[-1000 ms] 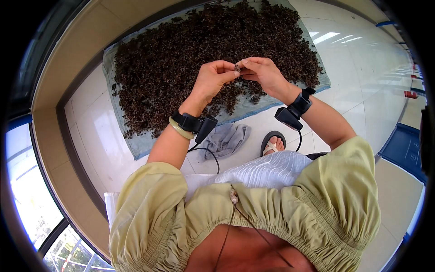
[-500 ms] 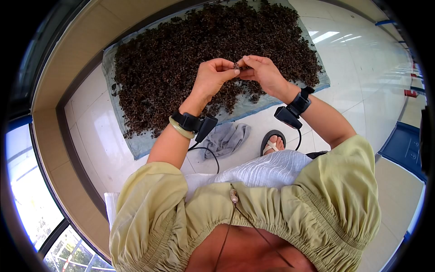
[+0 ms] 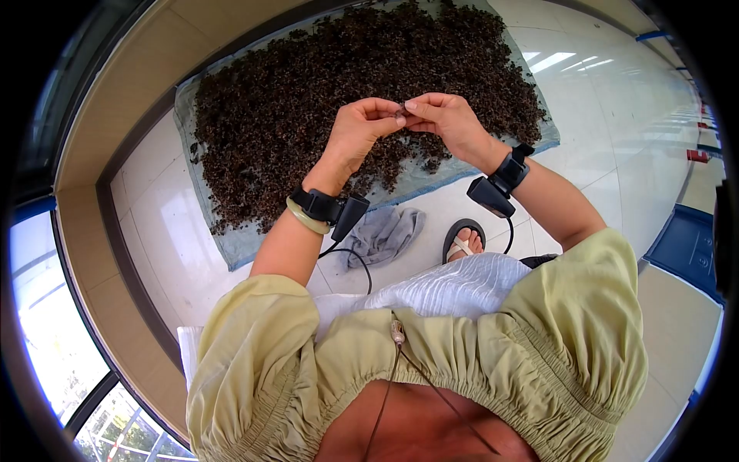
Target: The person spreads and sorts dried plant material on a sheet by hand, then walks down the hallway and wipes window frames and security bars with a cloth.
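My left hand (image 3: 359,131) and my right hand (image 3: 456,127) meet in front of me, fingertips almost touching. Pinched between thumbs and fingers of both is a small dark sprig (image 3: 401,112), largely covered by the fingertips. It looks like a piece of the dried, dark reddish-brown clusters (image 3: 308,108), similar to peppercorns, spread thickly below my hands. They lie on a pale blue-green sheet (image 3: 231,250) on the floor. Each wrist wears a black strapped device with a cable, and a pale bangle (image 3: 308,218) circles the left one.
A crumpled grey cloth (image 3: 382,237) lies on the tiles between the sheet and me. My sandalled foot (image 3: 464,241) is beside it. A tan tiled wall (image 3: 85,142) with windows curves along the left. At the right stands a dark blue object (image 3: 681,250).
The right hand's fingers have shifted slightly, its index finger and thumb closing in on the sprig. The left hand stays nearly still.
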Demonstrator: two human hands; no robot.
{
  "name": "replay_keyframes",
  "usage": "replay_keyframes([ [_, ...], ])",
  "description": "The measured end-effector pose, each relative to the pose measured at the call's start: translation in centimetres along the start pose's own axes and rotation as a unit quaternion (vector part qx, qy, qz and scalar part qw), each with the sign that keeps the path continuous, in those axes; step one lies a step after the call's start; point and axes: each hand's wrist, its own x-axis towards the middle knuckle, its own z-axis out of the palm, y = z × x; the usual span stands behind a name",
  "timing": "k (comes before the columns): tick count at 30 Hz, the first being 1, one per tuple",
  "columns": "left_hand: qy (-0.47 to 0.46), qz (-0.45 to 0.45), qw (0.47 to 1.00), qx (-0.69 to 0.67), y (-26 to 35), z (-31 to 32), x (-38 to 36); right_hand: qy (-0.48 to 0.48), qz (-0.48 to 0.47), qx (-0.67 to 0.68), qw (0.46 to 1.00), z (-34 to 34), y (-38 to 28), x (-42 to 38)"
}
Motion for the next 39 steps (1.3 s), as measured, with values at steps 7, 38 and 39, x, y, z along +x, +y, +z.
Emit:
replay_keyframes([
  [7,-0.016,-0.016,0.999,-0.034,0.0,-0.3,0.2,-0.001,0.023,0.060,0.998,-0.2,0.1,0.0],
  [38,0.003,0.001,1.000,0.004,-0.2,-0.2,0.3,-0.036,-0.028,-0.018,0.999,0.0,-0.2,0.1],
  [39,0.007,0.004,1.000,0.013,-0.1,-0.1,0.3,-0.042,-0.042,-0.025,0.998,0.0,-0.1,0.1],
])
